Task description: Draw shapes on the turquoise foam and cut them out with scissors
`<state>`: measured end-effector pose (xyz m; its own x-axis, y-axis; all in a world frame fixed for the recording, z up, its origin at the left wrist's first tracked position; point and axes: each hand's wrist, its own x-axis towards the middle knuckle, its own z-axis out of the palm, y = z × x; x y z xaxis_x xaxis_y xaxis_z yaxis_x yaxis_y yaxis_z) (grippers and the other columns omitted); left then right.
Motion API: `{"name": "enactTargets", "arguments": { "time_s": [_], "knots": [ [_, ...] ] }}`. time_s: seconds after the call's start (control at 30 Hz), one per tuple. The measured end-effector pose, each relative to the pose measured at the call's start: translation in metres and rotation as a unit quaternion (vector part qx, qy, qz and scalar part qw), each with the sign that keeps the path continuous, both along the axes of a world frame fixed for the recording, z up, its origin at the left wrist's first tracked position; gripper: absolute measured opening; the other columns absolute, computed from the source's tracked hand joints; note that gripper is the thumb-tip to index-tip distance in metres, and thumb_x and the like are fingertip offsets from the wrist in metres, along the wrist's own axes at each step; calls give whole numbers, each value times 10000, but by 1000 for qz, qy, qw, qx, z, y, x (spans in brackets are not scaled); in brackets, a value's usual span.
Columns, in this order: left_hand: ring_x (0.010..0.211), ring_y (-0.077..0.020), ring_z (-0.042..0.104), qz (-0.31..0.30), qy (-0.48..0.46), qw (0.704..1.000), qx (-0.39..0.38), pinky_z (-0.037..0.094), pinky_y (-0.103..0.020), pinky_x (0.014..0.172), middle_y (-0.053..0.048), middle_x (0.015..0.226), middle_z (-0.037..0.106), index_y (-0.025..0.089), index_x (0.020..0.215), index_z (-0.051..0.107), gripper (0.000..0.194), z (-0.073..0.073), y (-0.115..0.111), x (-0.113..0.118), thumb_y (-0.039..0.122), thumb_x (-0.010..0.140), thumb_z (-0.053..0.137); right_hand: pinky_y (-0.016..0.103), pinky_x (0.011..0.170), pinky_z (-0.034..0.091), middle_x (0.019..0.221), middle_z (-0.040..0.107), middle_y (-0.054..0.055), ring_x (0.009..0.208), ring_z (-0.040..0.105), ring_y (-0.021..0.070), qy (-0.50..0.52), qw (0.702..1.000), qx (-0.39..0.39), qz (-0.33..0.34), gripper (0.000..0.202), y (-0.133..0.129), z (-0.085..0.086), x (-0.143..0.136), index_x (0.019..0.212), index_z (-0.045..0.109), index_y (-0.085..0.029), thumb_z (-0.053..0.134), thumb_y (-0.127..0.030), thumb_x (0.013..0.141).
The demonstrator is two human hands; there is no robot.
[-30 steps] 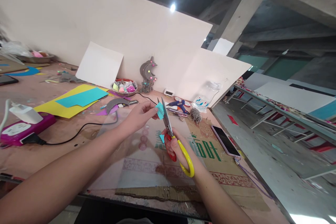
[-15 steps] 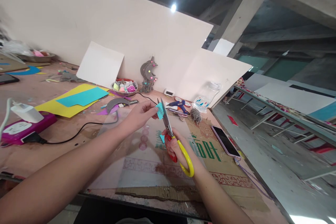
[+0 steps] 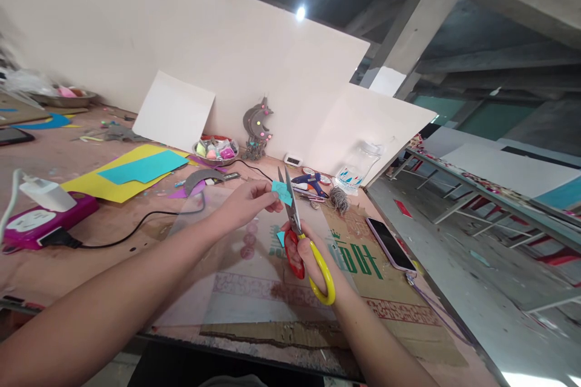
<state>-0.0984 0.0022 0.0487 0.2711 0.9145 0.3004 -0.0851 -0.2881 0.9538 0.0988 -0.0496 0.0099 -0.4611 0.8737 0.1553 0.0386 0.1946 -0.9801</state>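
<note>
My left hand (image 3: pixel 254 201) pinches a small turquoise paper piece (image 3: pixel 282 192) near the centre of the head view. My right hand (image 3: pixel 308 248) grips scissors (image 3: pixel 323 272) with one red and one yellow handle. Their blades point up and stand slightly apart, with the paper at them. Another turquoise scrap (image 3: pixel 281 238) shows just left of my right hand. Beneath both hands lie a translucent sheet and printed cardboard (image 3: pixel 403 314).
Behind are a blue glue gun (image 3: pixel 311 182), a twine ball (image 3: pixel 338 199), a clear jar (image 3: pixel 358 166) and a bowl of coloured clay (image 3: pixel 215 151). A phone (image 3: pixel 390 245) lies right; a purple power strip (image 3: pixel 27 224) and yellow paper (image 3: pixel 95 184) sit left.
The turquoise piece has turned and shifted slightly right in my left hand. The scissor blades have opened a little around it.
</note>
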Motion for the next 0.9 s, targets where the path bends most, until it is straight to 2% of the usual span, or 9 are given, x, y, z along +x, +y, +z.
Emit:
{"name": "enactTargets", "arguments": {
  "time_s": [0.13,0.27,0.47,0.7,0.9],
  "knots": [
    [692,-167,662,-10,9,1000,7,519,-298,688,-51,708,712,168,695,629,328,-2,3,-2,477,803,638,220,425,228,673,341,-67,492,237,87,3,1000,-11,3,616,-1,2,-1,1075,500,-206,496,-759,802],
    [688,-156,673,20,-31,999,13,518,-289,677,-17,740,680,173,795,610,357,-8,8,-3,529,805,643,220,431,242,671,346,-65,488,247,86,-3,1000,-18,17,562,-1,1,1,1069,498,-209,498,-720,834],
    [664,-143,637,47,-13,998,35,489,-274,650,-3,687,660,184,750,581,318,-12,9,-3,487,810,654,220,431,234,674,342,-66,486,230,84,9,1000,-22,16,551,-1,0,2,1076,497,-213,497,-711,842],
    [661,-144,621,29,16,999,31,473,-271,653,-17,682,689,183,727,602,304,-8,2,0,473,812,639,225,429,234,645,336,-71,479,238,88,5,1000,-12,1,604,-2,3,-1,1055,503,-201,494,-753,809],
    [668,-143,612,29,18,999,33,465,-271,658,-16,690,688,184,727,603,295,-9,6,-3,462,813,643,231,439,229,651,334,-70,487,241,89,7,1000,-27,13,581,-2,5,2,1073,514,-212,509,-734,818]
  ]
}}
